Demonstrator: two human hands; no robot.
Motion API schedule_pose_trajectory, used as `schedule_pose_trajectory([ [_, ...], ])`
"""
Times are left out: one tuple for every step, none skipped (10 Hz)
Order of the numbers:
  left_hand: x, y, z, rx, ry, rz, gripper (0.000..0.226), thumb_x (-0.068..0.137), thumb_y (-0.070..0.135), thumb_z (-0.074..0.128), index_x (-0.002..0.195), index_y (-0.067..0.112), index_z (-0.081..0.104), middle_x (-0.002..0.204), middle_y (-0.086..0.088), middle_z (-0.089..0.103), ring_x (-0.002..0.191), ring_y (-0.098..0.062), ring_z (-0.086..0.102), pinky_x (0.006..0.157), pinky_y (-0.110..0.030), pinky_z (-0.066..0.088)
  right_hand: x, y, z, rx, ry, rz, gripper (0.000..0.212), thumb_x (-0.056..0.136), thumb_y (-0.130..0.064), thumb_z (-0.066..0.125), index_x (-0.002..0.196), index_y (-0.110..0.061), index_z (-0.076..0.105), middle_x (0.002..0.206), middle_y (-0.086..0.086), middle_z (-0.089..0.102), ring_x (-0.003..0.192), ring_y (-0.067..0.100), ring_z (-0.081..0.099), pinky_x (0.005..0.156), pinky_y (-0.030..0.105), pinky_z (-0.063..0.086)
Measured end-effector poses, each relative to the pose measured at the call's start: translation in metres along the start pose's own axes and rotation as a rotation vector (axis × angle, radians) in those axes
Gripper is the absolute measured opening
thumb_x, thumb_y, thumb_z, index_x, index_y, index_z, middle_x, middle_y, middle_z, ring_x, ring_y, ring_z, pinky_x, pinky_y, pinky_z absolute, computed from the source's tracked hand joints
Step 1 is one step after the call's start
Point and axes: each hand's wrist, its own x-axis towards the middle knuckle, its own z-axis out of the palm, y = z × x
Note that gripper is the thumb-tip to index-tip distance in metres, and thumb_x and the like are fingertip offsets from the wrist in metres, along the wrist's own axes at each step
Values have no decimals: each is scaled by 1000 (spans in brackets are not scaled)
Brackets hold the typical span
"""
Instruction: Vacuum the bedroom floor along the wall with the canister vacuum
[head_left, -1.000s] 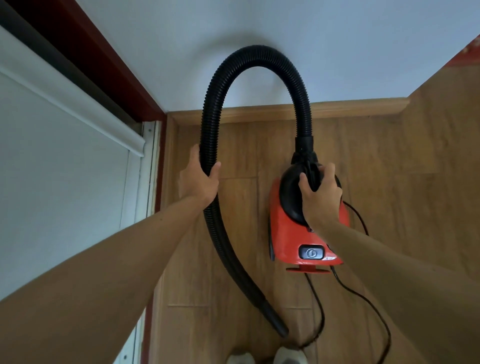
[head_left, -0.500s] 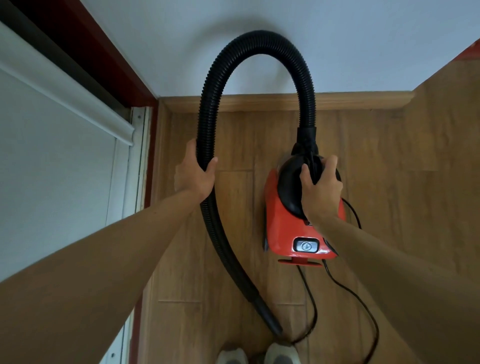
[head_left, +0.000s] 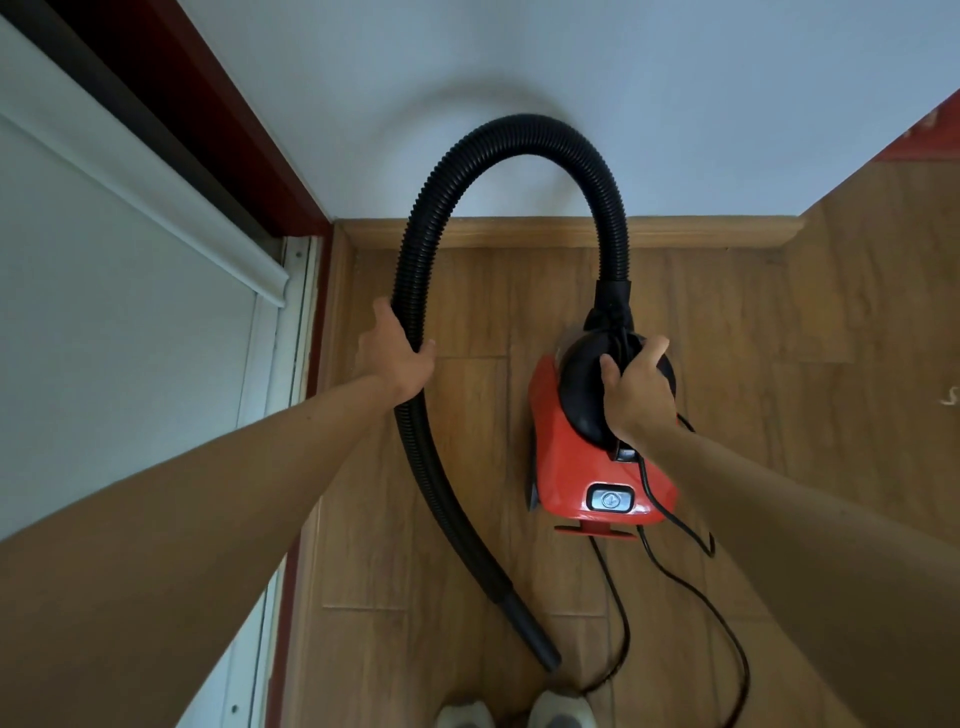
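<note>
canister vacuum (head_left: 566, 467): red body, black top, grey power button (head_left: 610, 500) at rear, over wood floor (head_left: 467, 467) near white wall (head_left: 571, 78) | hose (head_left: 519, 126): black, ribbed, arches from body front down to smooth nozzle (head_left: 535, 644) | power cord (head_left: 727, 639): black, trails behind body

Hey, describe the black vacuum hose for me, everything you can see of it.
The hose is black, ribbed and looks like flexible plastic. From a smooth cuff on the red canister vacuum it rises, arches in front of the white wall, then drops on the left and runs toward the person's shoes, ending in a smooth black nozzle near the wooden floor; contact is unclear. The left hand grips its descending side; the right hand grips the canister's top by the cuff.
</note>
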Motion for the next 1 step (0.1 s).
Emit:
schedule_pose_trajectory([
  [-11, 23, -15, 0, -4, 17, 72, 95, 20, 64, 151, 12, 18, 127, -10, 52, 98, -21, 56, 82, -31, 49, 0, -6, -21, -198, -135, 63, 64, 99, -40, 52, 141, 1, 28, 138, 26, 44, 122, 42, 50, 92, 47, 48],
])
